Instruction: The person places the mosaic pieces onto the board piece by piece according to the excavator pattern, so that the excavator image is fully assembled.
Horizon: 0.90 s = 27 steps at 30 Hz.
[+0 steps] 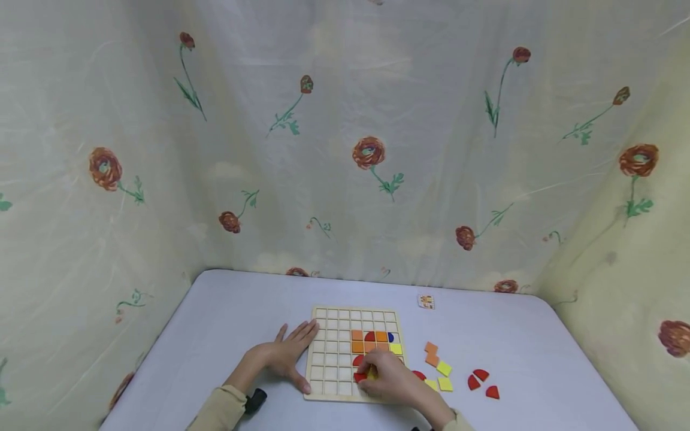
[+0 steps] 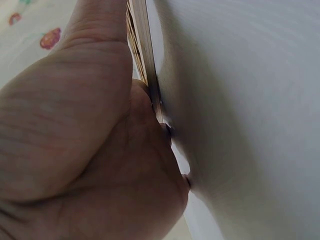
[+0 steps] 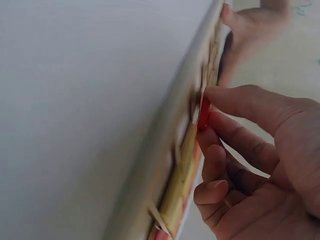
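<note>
A pale wooden grid board (image 1: 331, 358) lies on the white table, several of its right-side cells filled with orange squares (image 1: 357, 346), red rounded pieces (image 1: 369, 337), a small blue piece (image 1: 390, 337) and a yellow square (image 1: 396, 348). My left hand (image 1: 286, 357) is spread along the board's left edge, thumb at the near corner and fingertips at the upper side. Over the lower middle cells, my right hand (image 1: 389, 376) pinches a red piece (image 3: 204, 114) between thumb and finger, right at the board's surface. Part of the lower right grid is hidden beneath that hand.
Right of the board lie loose orange squares (image 1: 432, 354), yellow squares (image 1: 444, 384) and red quarter-round pieces (image 1: 474, 382). A small printed card (image 1: 426, 301) sits beyond the board's far right corner. A flowered curtain (image 1: 345, 239) hangs behind the table.
</note>
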Motion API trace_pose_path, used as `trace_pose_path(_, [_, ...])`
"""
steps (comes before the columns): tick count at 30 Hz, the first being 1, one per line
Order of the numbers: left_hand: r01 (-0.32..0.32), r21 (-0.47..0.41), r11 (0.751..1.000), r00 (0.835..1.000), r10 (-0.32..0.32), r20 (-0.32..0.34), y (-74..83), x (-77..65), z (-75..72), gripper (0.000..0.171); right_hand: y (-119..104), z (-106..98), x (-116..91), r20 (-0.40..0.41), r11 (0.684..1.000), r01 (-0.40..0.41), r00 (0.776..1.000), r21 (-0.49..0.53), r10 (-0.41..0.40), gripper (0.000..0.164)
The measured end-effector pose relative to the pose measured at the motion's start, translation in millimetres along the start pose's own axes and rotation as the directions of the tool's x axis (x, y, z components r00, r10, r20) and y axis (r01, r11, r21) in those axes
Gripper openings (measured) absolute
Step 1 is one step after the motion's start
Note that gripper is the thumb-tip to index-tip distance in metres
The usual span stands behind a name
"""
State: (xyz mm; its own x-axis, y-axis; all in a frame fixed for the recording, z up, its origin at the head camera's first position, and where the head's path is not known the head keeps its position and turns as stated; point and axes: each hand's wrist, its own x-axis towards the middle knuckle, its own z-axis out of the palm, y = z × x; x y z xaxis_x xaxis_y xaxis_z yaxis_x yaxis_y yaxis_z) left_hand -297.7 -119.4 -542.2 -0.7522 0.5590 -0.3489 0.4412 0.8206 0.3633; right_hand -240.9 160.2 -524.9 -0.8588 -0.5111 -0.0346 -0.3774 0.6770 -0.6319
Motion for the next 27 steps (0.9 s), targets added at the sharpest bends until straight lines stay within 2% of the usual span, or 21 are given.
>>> trace_pose_path(10, [-0.012, -0.006, 1.0, 1.0, 0.012, 0.006, -0.2, -0.8, -1.7, 0.132, 2.8, 4.6, 12.0, 0.01, 0.997, -0.072, 0.997, 0.002, 0.071, 0.011])
trace_pose_path(22, [-0.012, 0.0, 1.0, 1.0, 0.012, -0.002, 0.6, -1.0, -0.9, 0.132, 3.1, 5.9, 9.7, -0.022, 0.998, -0.026, 0.999, -0.052, 0.025, 0.005])
trace_pose_path(27, [-0.002, 0.0, 1.0, 1.0, 0.002, -0.002, -0.5, 0.1, 0.0, 0.133, 2.1, 5.5, 9.0, -0.031, 0.998, -0.038, 0.999, -0.052, 0.037, 0.007])
